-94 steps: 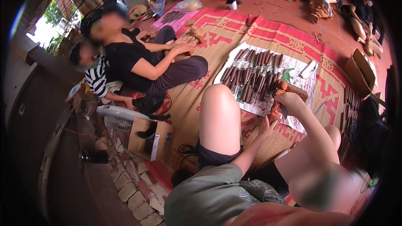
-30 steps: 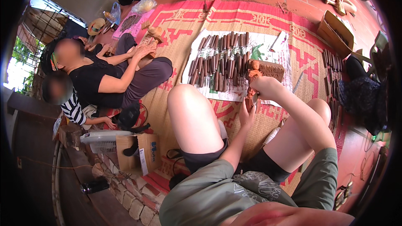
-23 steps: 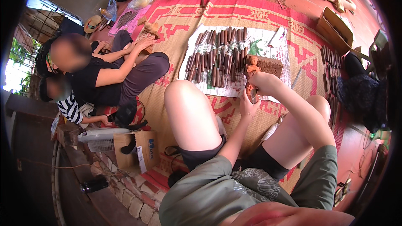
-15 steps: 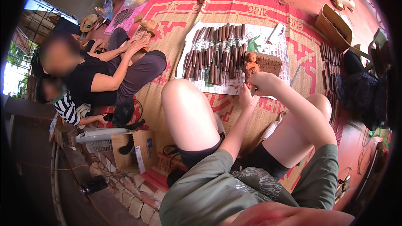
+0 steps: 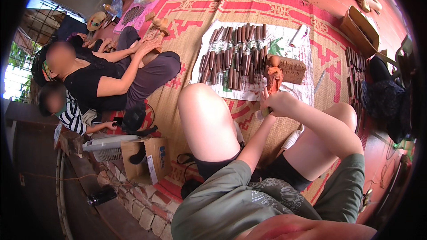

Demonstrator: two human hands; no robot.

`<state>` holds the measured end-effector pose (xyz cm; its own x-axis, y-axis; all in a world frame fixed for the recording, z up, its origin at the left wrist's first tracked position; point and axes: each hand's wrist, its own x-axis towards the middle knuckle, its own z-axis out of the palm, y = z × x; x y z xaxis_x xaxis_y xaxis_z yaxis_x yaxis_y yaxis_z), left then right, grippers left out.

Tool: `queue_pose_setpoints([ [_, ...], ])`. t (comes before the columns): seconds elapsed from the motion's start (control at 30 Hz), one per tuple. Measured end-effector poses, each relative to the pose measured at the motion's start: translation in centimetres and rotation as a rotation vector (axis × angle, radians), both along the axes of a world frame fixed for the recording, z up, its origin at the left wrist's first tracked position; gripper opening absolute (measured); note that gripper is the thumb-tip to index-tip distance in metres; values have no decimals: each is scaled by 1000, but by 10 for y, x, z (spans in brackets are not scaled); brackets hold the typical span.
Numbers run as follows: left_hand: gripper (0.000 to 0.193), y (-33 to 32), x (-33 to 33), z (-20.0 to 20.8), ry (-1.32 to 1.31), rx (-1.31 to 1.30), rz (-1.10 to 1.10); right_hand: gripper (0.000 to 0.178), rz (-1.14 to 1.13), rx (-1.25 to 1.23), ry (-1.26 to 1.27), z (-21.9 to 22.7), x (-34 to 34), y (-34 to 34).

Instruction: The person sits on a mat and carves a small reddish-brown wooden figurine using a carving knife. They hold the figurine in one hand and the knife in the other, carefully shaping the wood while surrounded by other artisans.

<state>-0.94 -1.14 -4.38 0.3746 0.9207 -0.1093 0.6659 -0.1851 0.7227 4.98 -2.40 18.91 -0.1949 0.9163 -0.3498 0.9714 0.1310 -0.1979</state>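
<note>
A carved reddish-brown wooden figurine (image 5: pixel 275 79) stands upright in front of a brown carved block (image 5: pixel 291 70). Just below it, my right hand (image 5: pixel 283 102) is closed, its back toward me. Beneath and beside it lies my left hand (image 5: pixel 264 102), mostly covered, with some fingers pointing up near the figurine's base. A small pale, round-ended thing with a dark part (image 5: pixel 260 114) sticks out between the hands; its kind is unclear. To the left, several dark wooden tool handles (image 5: pixel 234 58) lie in rows on a white printed sheet (image 5: pixel 209 88).
A patterned straw mat (image 5: pixel 200 35) spreads beneath everything. More dark-handled tools (image 5: pixel 354 78) and a wooden box (image 5: pixel 361 29) are at the right. A seated person (image 5: pixel 111 80) works on a wooden piece at the left. A cardboard box (image 5: pixel 147 162) and fan (image 5: pixel 106 146) stand lower left.
My hands have moved slightly lower, away from the figurine, showing more of its body. The pale thing now shows between them. The whole view has shifted a little.
</note>
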Motion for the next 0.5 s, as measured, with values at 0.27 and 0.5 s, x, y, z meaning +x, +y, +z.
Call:
queue_pose_setpoints([
  [0.27,81,0,-5,2,-9,10,11,15,-4,16,-7,-5,5,3],
  [0.5,82,-1,-7,3,-16,13,19,17,11,65,27,-5,6,1],
])
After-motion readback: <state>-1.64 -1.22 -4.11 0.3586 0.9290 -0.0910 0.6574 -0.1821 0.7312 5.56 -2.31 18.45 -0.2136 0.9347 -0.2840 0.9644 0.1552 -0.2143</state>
